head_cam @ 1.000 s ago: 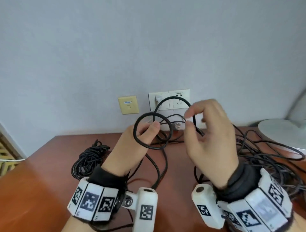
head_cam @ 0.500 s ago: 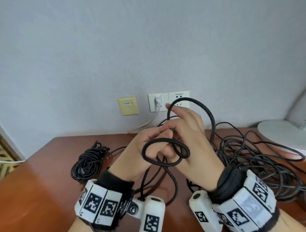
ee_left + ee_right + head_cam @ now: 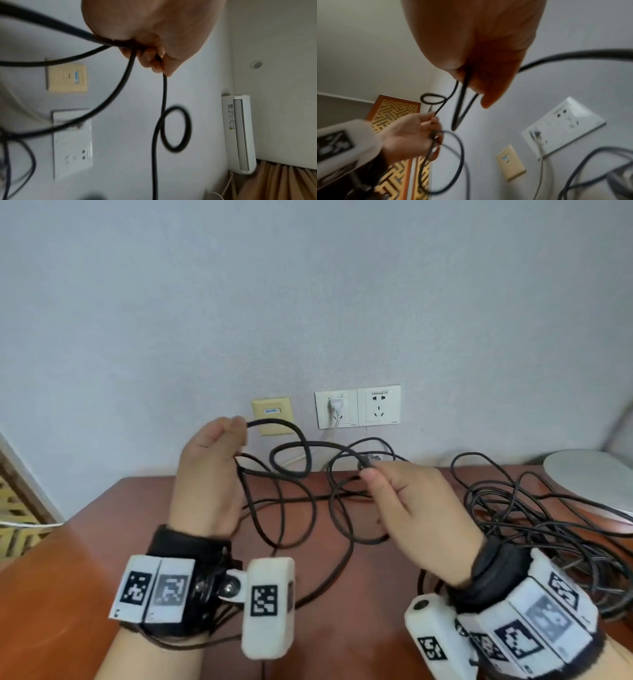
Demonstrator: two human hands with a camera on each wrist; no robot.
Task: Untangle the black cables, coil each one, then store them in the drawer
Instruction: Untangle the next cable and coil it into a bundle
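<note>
My left hand [image 3: 236, 436] is raised before the wall and grips loops of a black cable [image 3: 291, 460]; more loops hang from its fingers toward the table. The same cable runs right through a small loop to my right hand [image 3: 371, 477], which pinches it between thumb and fingers. In the left wrist view the left hand [image 3: 154, 54] holds the cable [image 3: 163, 94] with curled fingers. The right wrist view shows the right hand [image 3: 471, 75] pinching the cable [image 3: 462, 101], with the left hand [image 3: 412, 132] beyond. A tangle of black cables [image 3: 548, 525] lies on the table at right. No drawer is in view.
The brown wooden table [image 3: 85, 559] stands against a grey wall. A white socket panel [image 3: 358, 405] with a white plug in it and a yellow wall plate [image 3: 272, 414] sit just above it. A white round lamp base [image 3: 589, 481] stands at the right.
My hands were close together around a loop; now they have drawn apart, the left up and left, the right to the right, stretching the cable between them.
</note>
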